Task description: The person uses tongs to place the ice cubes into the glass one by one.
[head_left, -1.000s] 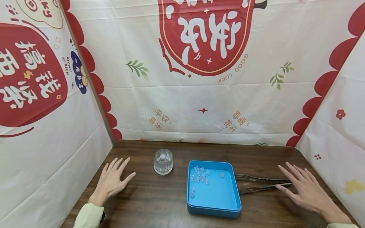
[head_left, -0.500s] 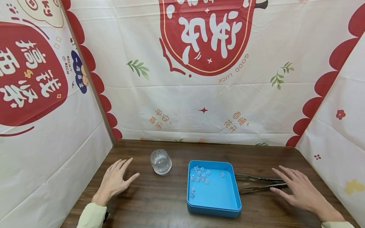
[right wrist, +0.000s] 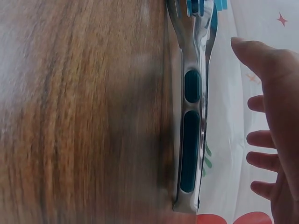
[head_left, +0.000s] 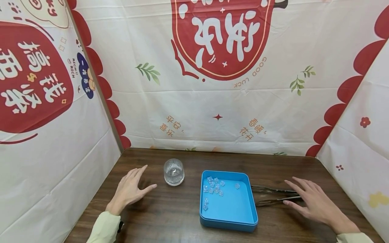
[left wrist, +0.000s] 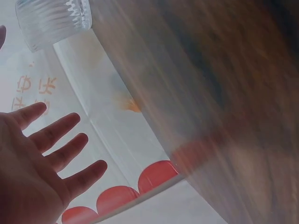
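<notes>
My left hand (head_left: pixel 129 189), fingers spread and holding nothing, hovers left of a clear ribbed glass (head_left: pixel 174 172). That glass (left wrist: pixel 53 21) also shows at the top left of the left wrist view, apart from the fingers. On the right, my right hand (head_left: pixel 314 200) is held over the handle end of metal tongs (head_left: pixel 273 201), with its fingers extended. In the right wrist view the tongs (right wrist: pixel 191 140) have teal grip inserts, and a gap separates them from the thumb and fingers. Between the hands sits a blue tray (head_left: pixel 231 209) with several clear cubes (head_left: pixel 217 187), mostly along its left side.
A dark wooden table (head_left: pixel 170 216) bears everything. Printed white cloth (head_left: pixel 194 108) walls it in at the back and on both sides. The tongs' tips lie close beside the tray's right wall.
My left hand has moved right, closer to the glass. My right hand has shifted left along the tongs. The tray and tongs have stayed in place.
</notes>
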Demonstrator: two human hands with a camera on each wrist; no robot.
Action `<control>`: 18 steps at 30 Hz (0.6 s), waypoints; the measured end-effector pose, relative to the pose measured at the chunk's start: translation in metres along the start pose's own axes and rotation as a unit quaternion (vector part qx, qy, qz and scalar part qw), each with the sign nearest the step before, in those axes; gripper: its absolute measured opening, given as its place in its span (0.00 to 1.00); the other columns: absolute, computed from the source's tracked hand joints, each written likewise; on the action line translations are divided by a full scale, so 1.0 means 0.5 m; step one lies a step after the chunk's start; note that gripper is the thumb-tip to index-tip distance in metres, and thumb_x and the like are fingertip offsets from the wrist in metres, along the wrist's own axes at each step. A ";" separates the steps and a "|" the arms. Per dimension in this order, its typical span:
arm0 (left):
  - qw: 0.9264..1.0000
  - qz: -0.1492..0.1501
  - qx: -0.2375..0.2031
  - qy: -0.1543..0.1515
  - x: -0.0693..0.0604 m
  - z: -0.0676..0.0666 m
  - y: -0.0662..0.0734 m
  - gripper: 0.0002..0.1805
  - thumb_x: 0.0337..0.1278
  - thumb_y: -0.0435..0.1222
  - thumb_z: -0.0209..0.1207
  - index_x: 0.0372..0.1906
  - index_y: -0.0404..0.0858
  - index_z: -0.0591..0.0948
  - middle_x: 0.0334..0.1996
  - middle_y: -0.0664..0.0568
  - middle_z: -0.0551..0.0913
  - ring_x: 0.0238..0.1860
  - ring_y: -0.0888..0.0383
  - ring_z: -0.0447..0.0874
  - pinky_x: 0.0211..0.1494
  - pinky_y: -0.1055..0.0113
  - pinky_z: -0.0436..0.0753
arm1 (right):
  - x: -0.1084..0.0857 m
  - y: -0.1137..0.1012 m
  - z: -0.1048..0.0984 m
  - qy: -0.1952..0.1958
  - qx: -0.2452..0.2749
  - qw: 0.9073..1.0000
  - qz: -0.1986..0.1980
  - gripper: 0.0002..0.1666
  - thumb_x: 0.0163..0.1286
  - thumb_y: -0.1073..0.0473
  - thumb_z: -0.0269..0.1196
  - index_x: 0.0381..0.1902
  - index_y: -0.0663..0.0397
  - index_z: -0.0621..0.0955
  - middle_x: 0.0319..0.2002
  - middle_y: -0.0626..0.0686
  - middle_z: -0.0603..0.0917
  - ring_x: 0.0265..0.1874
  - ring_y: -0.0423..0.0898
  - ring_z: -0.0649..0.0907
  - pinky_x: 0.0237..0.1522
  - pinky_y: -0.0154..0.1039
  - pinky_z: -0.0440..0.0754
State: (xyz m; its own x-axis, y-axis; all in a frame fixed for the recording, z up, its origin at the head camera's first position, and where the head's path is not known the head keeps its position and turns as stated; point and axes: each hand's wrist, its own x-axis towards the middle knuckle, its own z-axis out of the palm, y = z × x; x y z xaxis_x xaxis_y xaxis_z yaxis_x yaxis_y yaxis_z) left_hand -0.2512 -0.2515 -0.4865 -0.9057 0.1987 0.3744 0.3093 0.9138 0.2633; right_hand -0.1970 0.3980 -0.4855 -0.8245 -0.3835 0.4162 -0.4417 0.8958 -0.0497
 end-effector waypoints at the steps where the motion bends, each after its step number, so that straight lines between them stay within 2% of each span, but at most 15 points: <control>1: 1.000 0.000 -0.001 -0.002 0.002 0.001 0.003 0.51 0.49 0.70 0.59 0.73 0.47 0.66 0.64 0.40 0.75 0.65 0.41 0.71 0.59 0.37 0.70 | 0.001 -0.001 0.001 0.000 0.001 1.000 -0.001 0.46 0.53 0.39 0.73 0.66 0.50 0.73 0.61 0.66 0.73 0.57 0.67 0.71 0.55 0.66 0.61; 6: 1.000 -0.002 -0.005 -0.014 0.013 0.010 0.020 0.54 0.45 0.72 0.60 0.75 0.47 0.63 0.64 0.41 0.74 0.65 0.41 0.72 0.59 0.39 0.72 | 0.005 -0.005 0.005 -0.008 0.005 1.000 0.003 0.45 0.54 0.38 0.73 0.65 0.52 0.74 0.61 0.66 0.73 0.57 0.67 0.71 0.56 0.67 0.61; 12: 1.000 0.001 -0.014 -0.011 0.029 0.022 0.038 0.61 0.39 0.74 0.62 0.76 0.45 0.60 0.63 0.39 0.76 0.63 0.41 0.74 0.54 0.41 0.76 | 0.009 -0.011 0.007 -0.030 0.012 0.999 0.021 0.44 0.57 0.37 0.71 0.65 0.52 0.73 0.62 0.67 0.71 0.59 0.67 0.70 0.58 0.69 0.59; 18: 0.999 -0.018 -0.033 -0.023 0.046 0.033 0.058 0.67 0.33 0.77 0.62 0.78 0.45 0.55 0.65 0.40 0.74 0.65 0.41 0.72 0.57 0.40 0.74 | 0.011 -0.014 0.014 -0.017 0.012 1.000 0.003 0.44 0.55 0.38 0.72 0.64 0.52 0.74 0.61 0.67 0.73 0.57 0.67 0.71 0.56 0.67 0.61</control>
State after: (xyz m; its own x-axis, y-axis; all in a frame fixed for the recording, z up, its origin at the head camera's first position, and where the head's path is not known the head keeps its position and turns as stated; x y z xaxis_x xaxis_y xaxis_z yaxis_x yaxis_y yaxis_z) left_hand -0.2675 -0.2145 -0.4849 -0.9281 0.1839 0.3237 0.2941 0.8952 0.3347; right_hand -0.2010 0.3881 -0.4891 -0.8383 -0.3860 0.3850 -0.4451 0.8924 -0.0745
